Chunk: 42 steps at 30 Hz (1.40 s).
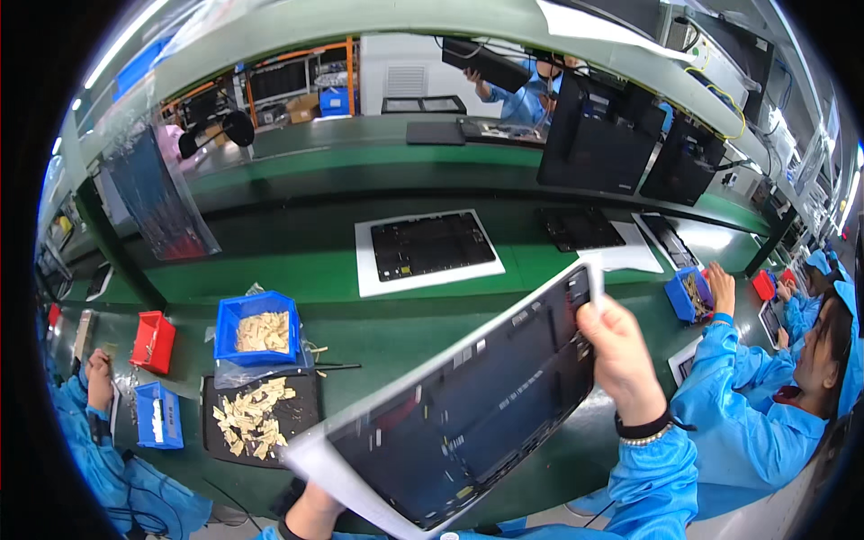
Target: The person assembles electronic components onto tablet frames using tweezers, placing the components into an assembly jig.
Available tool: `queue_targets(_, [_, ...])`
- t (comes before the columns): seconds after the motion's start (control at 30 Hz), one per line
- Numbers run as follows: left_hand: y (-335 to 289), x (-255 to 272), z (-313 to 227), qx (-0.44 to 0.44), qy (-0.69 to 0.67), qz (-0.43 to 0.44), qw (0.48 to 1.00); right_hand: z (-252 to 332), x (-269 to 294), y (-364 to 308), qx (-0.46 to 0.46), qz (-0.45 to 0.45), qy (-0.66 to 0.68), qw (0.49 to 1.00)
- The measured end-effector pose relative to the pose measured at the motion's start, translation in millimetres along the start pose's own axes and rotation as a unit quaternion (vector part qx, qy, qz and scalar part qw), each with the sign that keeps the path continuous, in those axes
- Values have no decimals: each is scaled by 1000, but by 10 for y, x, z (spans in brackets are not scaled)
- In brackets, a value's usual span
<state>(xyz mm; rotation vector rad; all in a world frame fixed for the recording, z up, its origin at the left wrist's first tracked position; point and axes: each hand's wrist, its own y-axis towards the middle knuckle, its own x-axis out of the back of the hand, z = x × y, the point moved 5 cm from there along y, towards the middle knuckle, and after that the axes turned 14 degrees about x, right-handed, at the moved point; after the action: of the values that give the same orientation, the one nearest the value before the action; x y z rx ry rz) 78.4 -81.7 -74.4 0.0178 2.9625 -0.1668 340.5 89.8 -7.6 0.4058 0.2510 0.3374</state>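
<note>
A flat dark tablet housing (486,387) is tilted up in front of me, with a white sheet (326,457) under it. Its inner face shows small tabs and labels along the edges. My right hand (623,360) grips the upper right corner, thumb on top and fingers behind the sheet. At the lower left corner, my left hand (315,511) holds the sheet and housing from below; its fingers are mostly hidden. Left of the housing lies a black tray (309,409) with a heap of small tan strips (252,416).
Behind the tray stands a blue bin (229,315) of tan strips; a red bin (155,342) and smaller blue bin (160,436) are further left. Another housing (432,245) rests on the raised green shelf (531,265). Co-workers sit close on both sides (751,396).
</note>
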Motion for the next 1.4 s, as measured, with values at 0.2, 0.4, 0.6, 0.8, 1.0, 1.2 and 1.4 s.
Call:
queue_targets(0.2, [-277,280,540,149,-147,-58,976,-993,114,-1006,-296,-67,58,951])
queue_targets(0.4, [-310,384,669,185,272,-118,937,-941,-18,-1209,-276,153,-392,864])
queue_targets(0.6, [-221,184,74,-16,525,-291,800,-608,-553,-747,77,204,-515,829])
queue_targets(0.8, [402,117,353,-105,558,-241,787,-1115,-1199,-660,177,319,-482,797])
queue_targets(1.0, [529,163,490,-112,596,-183,774,-1263,-1269,-634,202,313,-469,801])
queue_targets(1.2, [105,310,433,-98,661,-153,728,-1173,-1362,-650,243,320,-471,785])
queue_targets(1.4, [-173,333,390,-81,685,-109,716,-1307,-1356,-735,195,358,-493,769])
